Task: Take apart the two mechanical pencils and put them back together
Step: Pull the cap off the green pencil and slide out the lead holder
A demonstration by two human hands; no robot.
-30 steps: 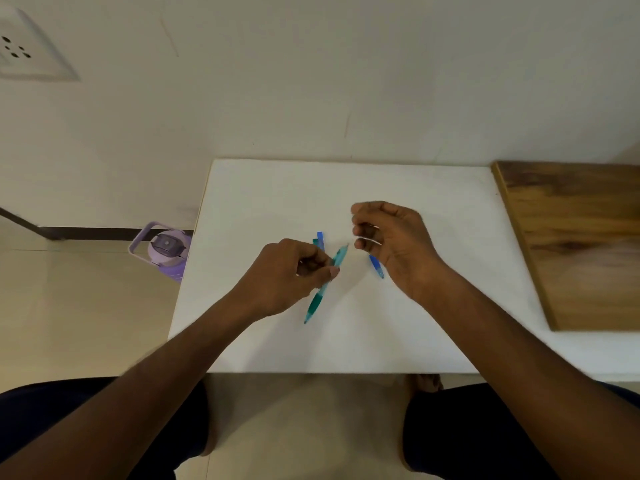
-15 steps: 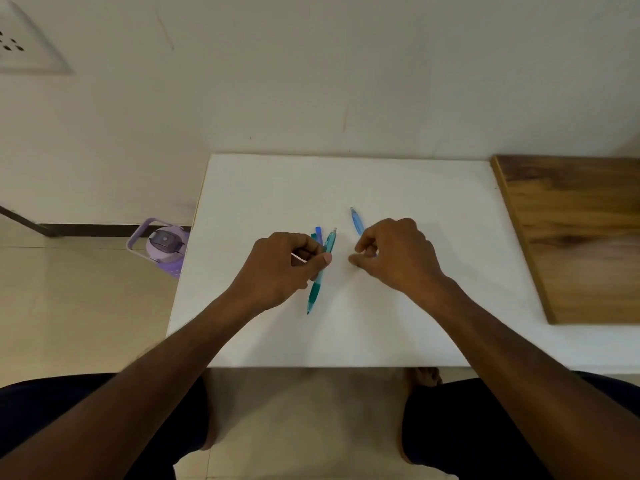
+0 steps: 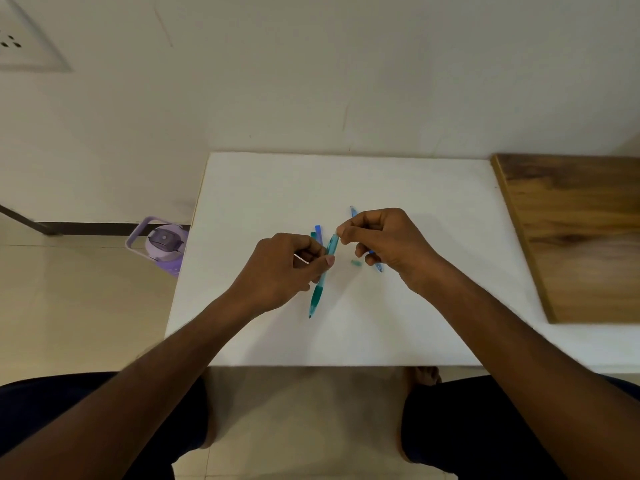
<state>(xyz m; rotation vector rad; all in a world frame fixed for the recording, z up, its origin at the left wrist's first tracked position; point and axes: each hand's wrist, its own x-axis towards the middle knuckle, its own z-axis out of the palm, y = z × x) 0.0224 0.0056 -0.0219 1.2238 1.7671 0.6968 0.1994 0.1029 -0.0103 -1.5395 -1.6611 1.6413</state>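
Nearest the bottom of the frame, the person's knees show under the front edge of the white table point(image 3: 346, 341), both forearms reaching up over it toward the middle.

Left of centre, the left hand point(image 3: 280, 268) has its grip curled round the teal pencil point(image 3: 323, 277), thumb and fingers pinching the barrel about halfway; the tip points down toward the lower middle and the open top end slants up to the right. A thin pale rod point(image 3: 300, 258) also pokes out between its fingers, what it is I cannot tell.

Right of centre, the right hand point(image 3: 391, 242) pinches at the top end of that teal barrel with thumb and forefinger, its other fingers curled over the blue pencil point(image 3: 378, 265), whose ends stick out above and below the hand. Whether a small part sits in the pinch is hidden.

Between the hands a tiny teal piece point(image 3: 355, 263) lies loose on the table. Just beyond the left knuckles lie a blue piece point(image 3: 318, 233) and a teal piece point(image 3: 313, 234), touching or nearly so.

My guess: the teal pencil's top end is being worked, off or on I cannot say. Next it wants a steady barrel and a straight pull or push along the axis.

Farther off, a wooden board point(image 3: 571, 237) sits at the right and a purple bottle point(image 3: 162, 242) on the floor at the left.
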